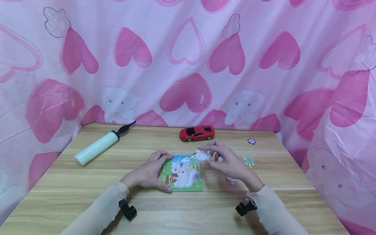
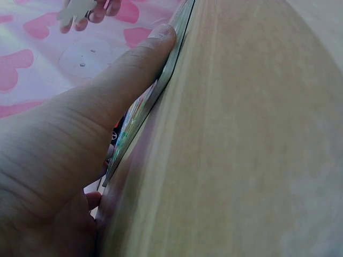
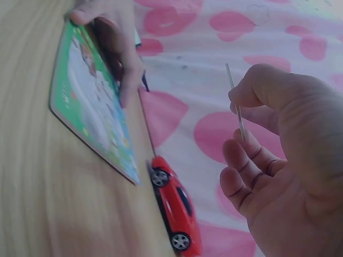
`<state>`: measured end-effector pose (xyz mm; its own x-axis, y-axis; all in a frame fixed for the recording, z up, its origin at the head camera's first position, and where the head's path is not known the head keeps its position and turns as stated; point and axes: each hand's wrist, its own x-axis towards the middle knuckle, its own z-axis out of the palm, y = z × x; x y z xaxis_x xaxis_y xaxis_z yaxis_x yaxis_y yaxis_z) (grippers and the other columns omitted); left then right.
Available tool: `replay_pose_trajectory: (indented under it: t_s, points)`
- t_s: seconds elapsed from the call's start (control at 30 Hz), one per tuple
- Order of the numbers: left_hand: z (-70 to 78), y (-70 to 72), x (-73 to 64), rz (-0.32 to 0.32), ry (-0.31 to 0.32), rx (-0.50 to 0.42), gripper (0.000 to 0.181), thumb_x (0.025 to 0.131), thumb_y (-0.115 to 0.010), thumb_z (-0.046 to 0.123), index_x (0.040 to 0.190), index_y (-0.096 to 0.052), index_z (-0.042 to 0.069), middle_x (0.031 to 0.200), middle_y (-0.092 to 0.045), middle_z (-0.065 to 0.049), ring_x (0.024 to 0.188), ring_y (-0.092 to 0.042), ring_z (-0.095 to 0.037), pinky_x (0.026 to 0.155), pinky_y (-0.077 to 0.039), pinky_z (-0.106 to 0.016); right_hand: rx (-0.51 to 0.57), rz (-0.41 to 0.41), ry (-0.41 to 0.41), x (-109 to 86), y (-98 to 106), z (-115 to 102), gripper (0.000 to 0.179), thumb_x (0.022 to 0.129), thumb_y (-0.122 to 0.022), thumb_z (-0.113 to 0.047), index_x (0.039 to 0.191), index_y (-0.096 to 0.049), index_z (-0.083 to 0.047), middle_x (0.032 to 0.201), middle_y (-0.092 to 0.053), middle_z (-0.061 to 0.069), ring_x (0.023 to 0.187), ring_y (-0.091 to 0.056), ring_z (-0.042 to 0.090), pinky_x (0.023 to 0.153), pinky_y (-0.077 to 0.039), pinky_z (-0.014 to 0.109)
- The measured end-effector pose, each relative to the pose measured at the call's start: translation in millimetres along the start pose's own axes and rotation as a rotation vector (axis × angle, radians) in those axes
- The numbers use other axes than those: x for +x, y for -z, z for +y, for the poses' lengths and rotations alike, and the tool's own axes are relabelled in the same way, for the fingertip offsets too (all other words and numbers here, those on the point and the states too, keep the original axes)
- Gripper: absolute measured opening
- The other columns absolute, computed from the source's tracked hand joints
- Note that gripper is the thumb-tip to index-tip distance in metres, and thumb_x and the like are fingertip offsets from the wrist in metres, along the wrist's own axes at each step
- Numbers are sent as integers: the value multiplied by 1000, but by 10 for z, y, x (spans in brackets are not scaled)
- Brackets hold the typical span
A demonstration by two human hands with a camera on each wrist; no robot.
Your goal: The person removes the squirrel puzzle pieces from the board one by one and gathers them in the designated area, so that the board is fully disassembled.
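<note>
Squirrel jigsaw board [image 1: 181,179]: lay picture side up near the middle of the wood-grain table [image 1: 179,213], between the two hands.
Left hand [image 1: 149,171]: sat at the board's nine o'clock, thumb at the near edge and fingers at the far one, curved round that side to hold it.
Pale jigsaw piece [image 1: 201,155]: hung in the air towards one to two o'clock, clear of the board; whether its blank back or its print showed, I could not tell.
Right hand [image 1: 225,160]: pinched that piece between thumb and index finger, the other fingers loosely bent.
Step at the board: seemed to be handling one piece while the picture was steadied; fitting or removing, I could not say.
Next move for the piece: called, I judged, for a light pinch on thin card and a steady left hand.
Green jigsaw piece [image 1: 249,162]: lay at three o'clock, well apart.
Pinkish jigsaw piece [image 1: 231,180]: also three o'clock, nearer.
Round token [image 1: 251,141]: two o'clock.
Red toy sports car [image 1: 197,133]: nearly one o'clock, beyond the board.
Hand pump [image 1: 97,147]: between nine and ten o'clock.
</note>
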<state>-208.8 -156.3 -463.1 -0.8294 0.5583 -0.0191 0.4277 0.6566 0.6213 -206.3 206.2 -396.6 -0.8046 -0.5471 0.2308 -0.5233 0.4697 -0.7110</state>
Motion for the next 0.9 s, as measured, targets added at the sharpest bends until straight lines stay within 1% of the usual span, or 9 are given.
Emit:
replay_pose_trajectory:
  t_s: [0.07, 0.23, 0.27, 0.4, 0.5, 0.63, 0.73, 0.87, 0.9]
  points:
    - [2, -2, 2, 1, 2, -1, 129, 70, -100, 70, 172, -39, 21, 170, -32, -7, 157, -30, -34, 130, -33, -67, -11, 17, 2, -30, 65, 3, 54, 103, -81, -13, 153, -69, -33, 127, -60, 0, 104, -61, 29, 86, -60, 36]
    - [4, -6, 5, 3, 9, -4, 130, 69, -100, 70, 173, -38, 21, 170, -32, -8, 157, -29, -34, 130, -33, -67, -29, 51, 4, -110, 212, 24, 53, 103, -81, -13, 152, -69, -30, 128, -61, -1, 108, -62, 35, 87, -61, 36]
    - [3, -7, 6, 3, 9, -3, 130, 69, -100, 70, 173, -38, 21, 170, -32, -8, 157, -29, -34, 130, -33, -68, -33, 59, 1, -130, 239, 33, 53, 103, -81, -13, 152, -70, -30, 128, -61, -2, 109, -62, 35, 87, -61, 34]
    - [-1, -6, 7, 1, 9, -3, 130, 69, -100, 70, 173, -38, 22, 170, -32, -7, 156, -29, -34, 130, -33, -68, -35, 87, 15, -206, 341, 71, 52, 103, -82, -13, 151, -70, -28, 121, -61, 0, 103, -61, 37, 82, -59, 31]
    - [-7, -7, 5, 4, 9, -6, 129, 69, -100, 70, 173, -38, 21, 170, -32, -7, 156, -30, -34, 130, -33, -67, -33, 98, 33, -261, 406, 90, 52, 102, -82, -12, 151, -71, -24, 119, -61, 0, 102, -59, 35, 81, -58, 30]
    - [-14, -7, 6, 4, 5, -6, 129, 70, -99, 71, 173, -39, 22, 169, -33, -7, 155, -30, -33, 130, -34, -67, -39, 106, 58, -342, 464, 113, 51, 103, -81, -9, 152, -70, -19, 120, -62, 0, 103, -56, 26, 82, -56, 30]
    - [-15, -7, 8, 2, 2, -9, 129, 70, -99, 71, 172, -39, 22, 169, -32, -7, 155, -30, -33, 130, -34, -67, -45, 112, 66, -412, 496, 131, 50, 103, -80, -8, 151, -71, -19, 119, -62, 0, 102, -56, 21, 81, -56, 29]
    - [-11, -6, 9, 3, 2, -9, 129, 69, -99, 70, 172, -39, 22, 169, -32, -7, 155, -30, -33, 129, -34, -67, -51, 117, 75, -503, 531, 162, 51, 102, -80, -5, 150, -71, -19, 123, -64, 0, 99, -58, 19, 79, -57, 28]
    - [-9, -5, 8, 3, 2, -8, 129, 69, -99, 70, 172, -39, 22, 169, -32, -7, 155, -30, -33, 129, -34, -67, -50, 116, 78, -526, 536, 169, 51, 101, -81, -4, 150, -71, -18, 124, -65, 1, 99, -58, 20, 79, -58, 27]
